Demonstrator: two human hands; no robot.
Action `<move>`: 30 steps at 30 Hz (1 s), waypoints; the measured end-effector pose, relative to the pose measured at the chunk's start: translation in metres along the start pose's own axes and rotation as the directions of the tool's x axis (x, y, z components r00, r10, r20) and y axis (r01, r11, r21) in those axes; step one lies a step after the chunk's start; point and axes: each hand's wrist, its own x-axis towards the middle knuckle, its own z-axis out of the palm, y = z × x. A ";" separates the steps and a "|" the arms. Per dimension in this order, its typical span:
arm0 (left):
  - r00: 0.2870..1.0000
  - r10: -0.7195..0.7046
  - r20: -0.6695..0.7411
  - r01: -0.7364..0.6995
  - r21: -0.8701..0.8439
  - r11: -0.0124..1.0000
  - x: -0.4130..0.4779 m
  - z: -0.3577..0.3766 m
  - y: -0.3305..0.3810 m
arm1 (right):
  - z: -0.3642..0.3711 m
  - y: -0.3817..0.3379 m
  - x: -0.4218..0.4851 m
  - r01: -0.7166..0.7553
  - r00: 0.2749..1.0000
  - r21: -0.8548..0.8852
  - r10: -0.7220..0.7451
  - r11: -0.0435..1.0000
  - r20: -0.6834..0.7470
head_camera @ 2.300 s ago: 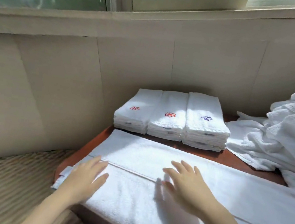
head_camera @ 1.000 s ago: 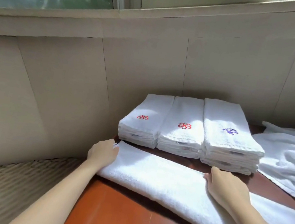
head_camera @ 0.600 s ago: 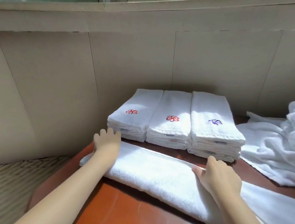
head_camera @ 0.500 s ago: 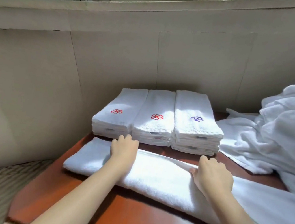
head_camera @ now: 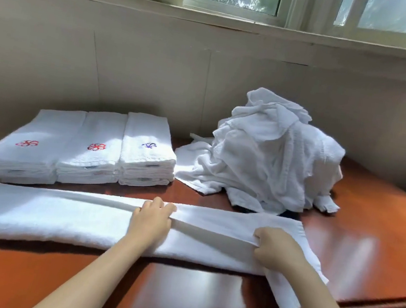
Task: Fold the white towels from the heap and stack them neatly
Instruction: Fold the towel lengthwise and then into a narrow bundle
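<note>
A long white towel (head_camera: 52,213), folded lengthwise into a strip, lies across the reddish wooden table (head_camera: 367,242). My left hand (head_camera: 152,221) rests on its middle, fingers curled over the far fold. My right hand (head_camera: 275,250) pinches the upper layer's edge near the strip's right end and lifts it slightly. Behind on the left stand three stacks of folded white towels (head_camera: 93,149), two with a red emblem, one with a purple one. The heap of unfolded towels (head_camera: 269,155) sits behind on the right.
A beige wall (head_camera: 155,74) with windows above closes off the back of the table. The table's front edge runs along the bottom right, and a corner of the towel strip hangs over it.
My view has swung right, bringing the whole heap into sight. Both hands have slid to the right along the strip; my right hand now pinches the upper layer's edge.
</note>
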 end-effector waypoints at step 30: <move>0.990 0.100 -0.104 -0.080 0.177 0.981 0.015 -0.009 0.010 | 0.009 0.074 0.036 -0.470 0.851 0.035 0.463 0.882 -0.247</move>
